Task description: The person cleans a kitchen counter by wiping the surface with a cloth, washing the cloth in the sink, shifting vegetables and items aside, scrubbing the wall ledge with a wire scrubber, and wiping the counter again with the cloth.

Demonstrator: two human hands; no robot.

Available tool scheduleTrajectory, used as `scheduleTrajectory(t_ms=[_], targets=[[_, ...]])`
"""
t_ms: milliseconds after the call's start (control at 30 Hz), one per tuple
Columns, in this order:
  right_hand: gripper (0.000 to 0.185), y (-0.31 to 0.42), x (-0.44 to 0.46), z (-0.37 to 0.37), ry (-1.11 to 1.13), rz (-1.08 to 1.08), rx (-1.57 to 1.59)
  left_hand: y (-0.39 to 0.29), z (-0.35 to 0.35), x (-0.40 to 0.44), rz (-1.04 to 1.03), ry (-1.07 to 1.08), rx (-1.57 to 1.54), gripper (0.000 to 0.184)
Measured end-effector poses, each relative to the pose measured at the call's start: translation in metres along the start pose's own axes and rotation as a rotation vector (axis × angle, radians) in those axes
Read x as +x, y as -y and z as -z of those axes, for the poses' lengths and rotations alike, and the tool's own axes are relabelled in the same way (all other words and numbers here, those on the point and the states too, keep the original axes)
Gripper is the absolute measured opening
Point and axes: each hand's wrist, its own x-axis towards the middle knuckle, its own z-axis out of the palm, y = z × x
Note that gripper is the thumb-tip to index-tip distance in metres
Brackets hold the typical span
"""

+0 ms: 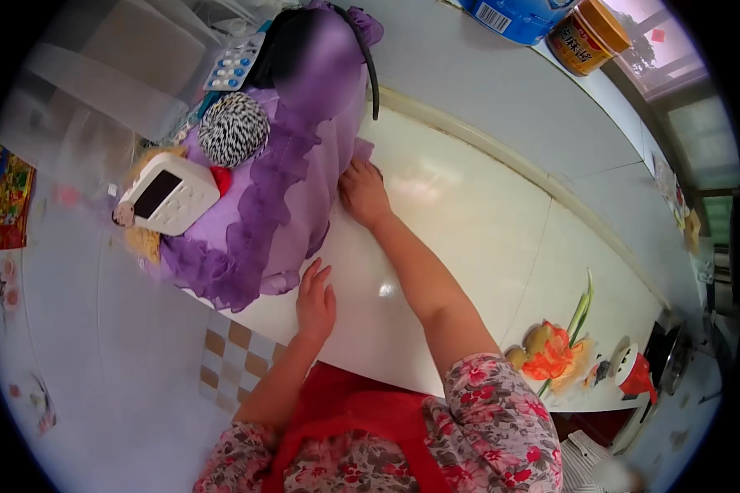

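With ruffled purple cover (275, 193) already draped on bench (452, 214), completion uncertain | left hand (316, 306) spread, empty | right hand (364, 193) farther, grip indiscernible

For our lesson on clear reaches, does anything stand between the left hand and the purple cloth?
Nothing visible: the left hand is close beside the purple cloth; whether they touch, I cannot tell.

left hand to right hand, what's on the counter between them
Only bare white counter shows between left hand and right hand, beside the purple cover, in the head view.
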Motion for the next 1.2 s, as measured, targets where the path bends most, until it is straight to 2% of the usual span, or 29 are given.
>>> scheduleTrajectory(t_ms=[67,133,200,267,400,467,533,567,633,667,733,800,833,867,900,967,1000,1067,1133,1167,1200], targets=[[0.024,0.015,-0.024,-0.004,0.13,0.085,0.134,0.004,0.006,-0.003,-0.027,-0.022,0.002,0.035],[0.025,0.029,-0.038,0.005,0.239,0.036,0.199,0.006,0.004,-0.004,-0.033,-0.026,0.0,0.033],[0.025,0.082,-0.098,0.002,0.201,-0.15,0.486,0.003,0.009,-0.008,-0.043,-0.021,0.008,0.031],[0.027,0.093,-0.128,0.029,0.297,0.081,0.466,0.0,0.011,-0.009,-0.086,-0.04,-0.021,0.032],[0.033,0.077,-0.194,0.047,0.316,0.132,0.635,-0.016,0.005,-0.012,-0.14,-0.055,-0.043,0.031],[0.041,0.058,-0.189,0.087,0.104,-0.41,0.883,-0.018,-0.004,-0.008,-0.14,-0.006,-0.098,0.031],[0.046,0.022,-0.194,0.097,0.005,-0.566,0.887,-0.022,-0.01,-0.007,-0.127,0.028,-0.125,0.03],[0.043,-0.038,-0.171,0.153,-0.031,-0.959,0.86,-0.026,-0.019,-0.003,-0.147,0.072,-0.091,0.031],[0.04,-0.094,-0.18,0.154,-0.274,-0.687,0.391,-0.028,-0.026,-0.001,-0.159,0.109,-0.045,0.031],[0.039,-0.17,-0.183,0.165,-0.5,-0.781,0.463,-0.03,-0.036,0.002,-0.143,0.145,-0.052,0.031],[0.036,-0.189,-0.179,0.173,-0.58,-0.776,0.322,-0.031,-0.041,-0.003,-0.122,0.18,-0.049,0.032],[0.032,-0.211,-0.167,0.145,-0.511,-0.532,-0.279,-0.028,-0.052,0.0,-0.136,0.191,-0.023,0.033],[0.027,-0.195,-0.157,0.158,-0.389,-0.673,-0.137,-0.028,-0.052,0.001,-0.136,0.19,-0.022,0.033],[0.024,-0.168,-0.147,0.127,-0.422,-0.42,-0.029,-0.027,-0.051,-0.002,-0.134,0.198,-0.014,0.033],[0.021,-0.136,-0.149,0.118,-0.384,-0.412,0.12,-0.028,-0.053,-0.003,-0.128,0.187,-0.012,0.034],[0.025,-0.076,-0.17,0.098,-0.259,-0.331,0.196,-0.029,-0.054,-0.002,-0.156,0.218,-0.005,0.035],[0.03,-0.044,-0.18,0.101,-0.051,-0.424,0.287,-0.028,-0.052,-0.002,-0.181,0.24,0.007,0.035],[0.034,0.018,-0.215,0.091,-0.017,-0.366,0.275,-0.025,-0.052,0.0,-0.208,0.259,-0.001,0.036],[0.033,0.061,-0.252,0.092,0.02,-0.208,0.376,-0.027,-0.049,-0.007,-0.214,0.282,-0.007,0.038],[0.033,0.05,-0.257,0.092,0.019,-0.207,0.374,-0.028,-0.051,-0.002,-0.227,0.294,0.01,0.038],[0.032,0.032,-0.266,0.099,-0.134,-0.612,0.784,-0.028,-0.052,-0.001,-0.233,0.31,0.028,0.039]])
